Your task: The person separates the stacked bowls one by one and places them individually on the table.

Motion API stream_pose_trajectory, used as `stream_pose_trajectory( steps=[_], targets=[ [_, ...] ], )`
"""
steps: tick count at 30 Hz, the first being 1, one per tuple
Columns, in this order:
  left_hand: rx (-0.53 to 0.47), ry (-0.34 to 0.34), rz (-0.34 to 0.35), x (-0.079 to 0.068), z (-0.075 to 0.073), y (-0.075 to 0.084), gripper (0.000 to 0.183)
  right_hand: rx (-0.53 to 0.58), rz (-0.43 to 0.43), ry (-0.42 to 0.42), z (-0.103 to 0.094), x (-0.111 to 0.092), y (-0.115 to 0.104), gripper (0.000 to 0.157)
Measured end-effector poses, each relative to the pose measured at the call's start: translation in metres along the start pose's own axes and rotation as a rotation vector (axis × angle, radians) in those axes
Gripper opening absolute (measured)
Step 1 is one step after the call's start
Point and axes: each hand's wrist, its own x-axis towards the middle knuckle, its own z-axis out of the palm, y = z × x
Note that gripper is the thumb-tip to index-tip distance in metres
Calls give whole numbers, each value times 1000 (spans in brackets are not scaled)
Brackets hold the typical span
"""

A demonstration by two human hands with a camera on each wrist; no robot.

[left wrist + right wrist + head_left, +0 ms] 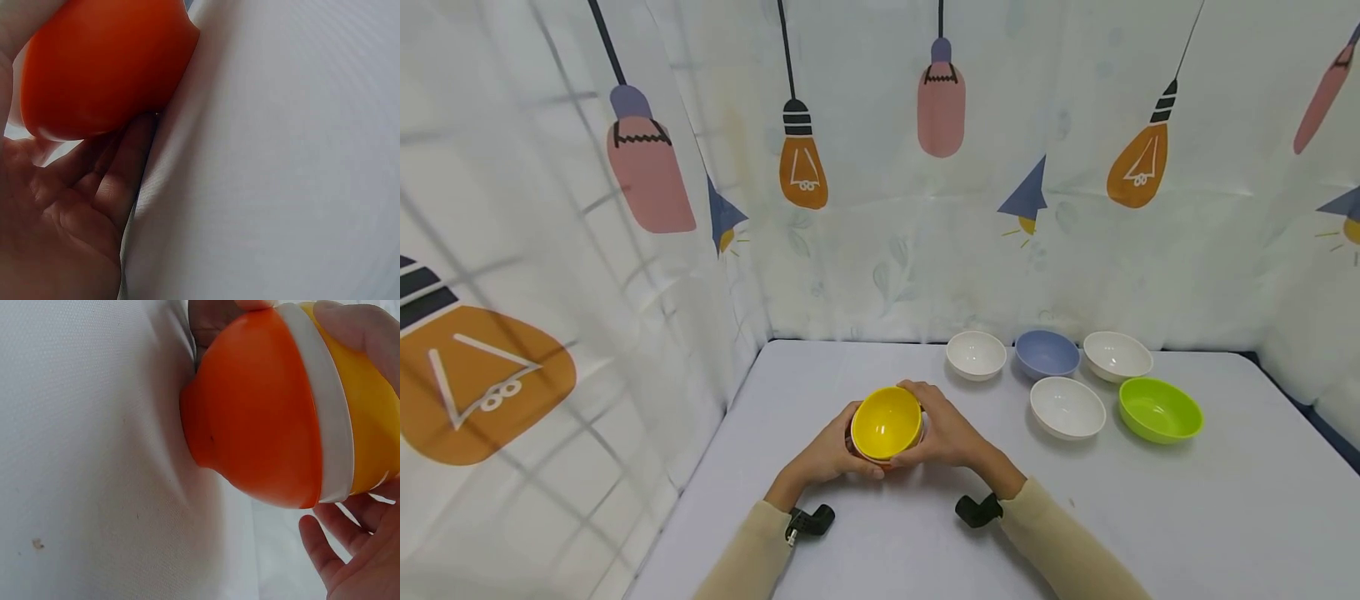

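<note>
A yellow bowl sits on top of a nested stack, with a white bowl under it and an orange bowl at the bottom. The orange bowl's foot is at the tabletop. My left hand holds the stack from the left; in the left wrist view its fingers curve round the far side of the orange bowl. From the right, my right hand grips the yellow bowl, its thumb pressed on the yellow wall in the right wrist view and its fingers round the other side.
Behind to the right on the white table stand a blue bowl, a lime green bowl and white bowls. Patterned curtains hang behind the table and at its left side.
</note>
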Motion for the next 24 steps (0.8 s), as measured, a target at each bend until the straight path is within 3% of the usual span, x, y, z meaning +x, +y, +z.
stream_pose_trajectory(
  steps=[8,16,24],
  targets=[
    [33,8,-1,-1,1,1,97,-5,-22,12,2,0,2,106],
    [1,29,-32,0,1,3,101,-5,-6,28,1,0,0,108],
    [-26,27,-41,-8,1,30,96,41,-17,39,-7,1,-5,107]
  ],
)
